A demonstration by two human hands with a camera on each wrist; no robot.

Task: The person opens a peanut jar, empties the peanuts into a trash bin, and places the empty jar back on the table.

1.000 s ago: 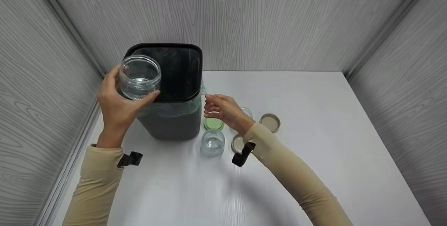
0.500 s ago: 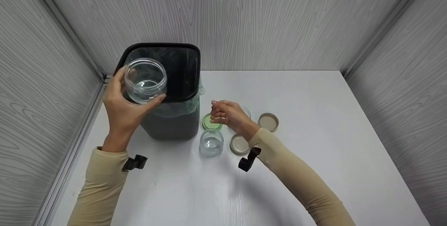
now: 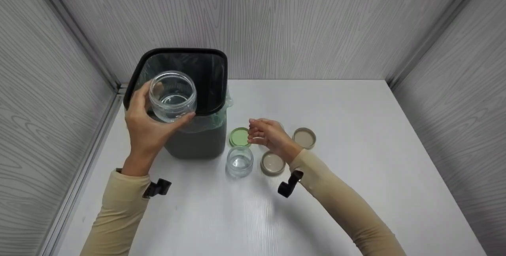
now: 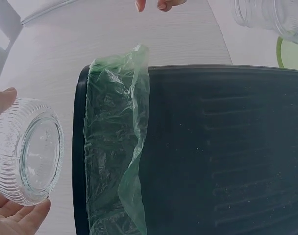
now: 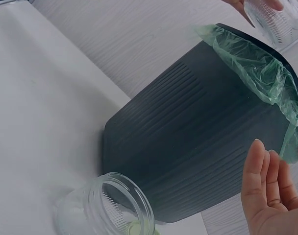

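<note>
My left hand [image 3: 148,127] grips a clear ribbed glass jar [image 3: 172,95], open and upright, over the front rim of a dark grey bin [image 3: 197,143] lined with a green bag [image 4: 117,147]; the jar [image 4: 26,149] shows from below in the left wrist view. My right hand [image 3: 267,134] hovers above the table with loosely curled fingers [image 5: 266,181] and holds nothing. It is beside a green lid [image 3: 239,136] and partly hides a small jar behind it. A smaller open glass jar [image 3: 239,161] stands in front of the bin.
Two beige lids [image 3: 272,163] [image 3: 304,137] lie on the white table [image 3: 355,192] right of the small jar. Grey panel walls close in the back and both sides. The bin stands in the back left corner.
My left hand has carried the jar a little right and down, over the bin's front rim. My right hand drew back from the bin's edge to the right, uncovering the green lid.
</note>
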